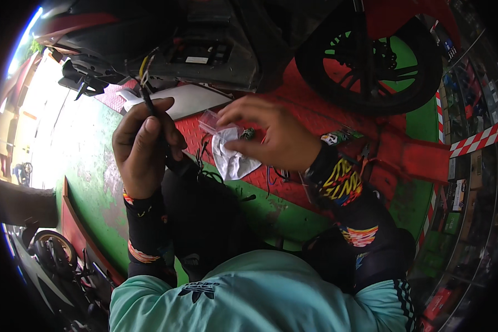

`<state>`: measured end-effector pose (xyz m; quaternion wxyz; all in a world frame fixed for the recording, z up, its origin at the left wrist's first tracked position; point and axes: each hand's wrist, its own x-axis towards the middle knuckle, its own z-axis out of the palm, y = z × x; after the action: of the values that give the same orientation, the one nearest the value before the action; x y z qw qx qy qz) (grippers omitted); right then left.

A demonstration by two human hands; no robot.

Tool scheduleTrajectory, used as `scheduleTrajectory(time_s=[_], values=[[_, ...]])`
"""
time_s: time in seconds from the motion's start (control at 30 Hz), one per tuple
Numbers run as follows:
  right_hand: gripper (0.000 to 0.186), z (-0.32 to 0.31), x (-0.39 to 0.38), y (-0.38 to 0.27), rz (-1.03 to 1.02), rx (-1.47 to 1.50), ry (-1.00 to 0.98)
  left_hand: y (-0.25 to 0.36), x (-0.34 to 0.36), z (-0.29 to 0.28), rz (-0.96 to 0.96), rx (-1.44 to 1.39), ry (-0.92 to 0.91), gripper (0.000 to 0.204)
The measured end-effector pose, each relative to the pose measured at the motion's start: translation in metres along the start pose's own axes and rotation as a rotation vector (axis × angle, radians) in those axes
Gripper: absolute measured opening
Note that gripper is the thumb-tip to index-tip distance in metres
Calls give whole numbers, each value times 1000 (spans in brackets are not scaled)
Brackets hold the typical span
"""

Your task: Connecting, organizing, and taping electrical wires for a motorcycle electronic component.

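My left hand (pixel 144 146) is closed around a black-sheathed wire bundle (pixel 148 101), thumb pressed against it. Thin yellow and pale wires (pixel 144 71) fan out from the bundle's upper end. To the right, my right hand (pixel 279 133) is raised with thumb and fingers apart and nothing visible between them. Below its fingertips lie a crumpled white cloth or paper (pixel 232 159) and a clear plastic bag (pixel 208 120). A small dark green coil of wire (pixel 248 133) shows between thumb and fingers. Loose black cables (pixel 210 176) lie beside the white piece.
A dark motorcycle body (pixel 216 66) stands ahead, with its front wheel (pixel 371 61) at the right. A grey-white panel (pixel 191 99) lies under the body on the red metal platform (pixel 310 105). Glass display shelves (pixel 470 182) line the right side. Another motorcycle (pixel 50 260) stands at lower left.
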<state>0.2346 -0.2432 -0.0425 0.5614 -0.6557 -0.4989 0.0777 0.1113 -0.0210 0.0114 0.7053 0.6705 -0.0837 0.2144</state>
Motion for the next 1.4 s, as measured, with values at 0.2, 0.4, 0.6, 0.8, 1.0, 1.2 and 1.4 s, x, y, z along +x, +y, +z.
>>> scheduleTrajectory(time_s=[0.2,0.4,0.6,0.8,1.0,1.2,1.4], values=[[24,-73,-14,11,451,-169,-85,-4,-5,4,-93,100,47,42],[28,-66,-36,48,705,-518,-444,-18,12,-16,-236,194,-59,40],[27,-33,-75,105,737,-417,-467,-49,29,-25,-470,260,-249,26],[24,-19,-73,107,754,-402,-380,-72,24,-43,-441,357,-323,27],[23,-18,-70,101,809,-391,-205,-86,19,-44,-456,425,-409,21],[39,-2,-81,125,764,14,128,-100,26,-42,-407,483,-543,25],[52,23,-70,105,791,139,303,-88,22,-36,-409,467,-520,28]])
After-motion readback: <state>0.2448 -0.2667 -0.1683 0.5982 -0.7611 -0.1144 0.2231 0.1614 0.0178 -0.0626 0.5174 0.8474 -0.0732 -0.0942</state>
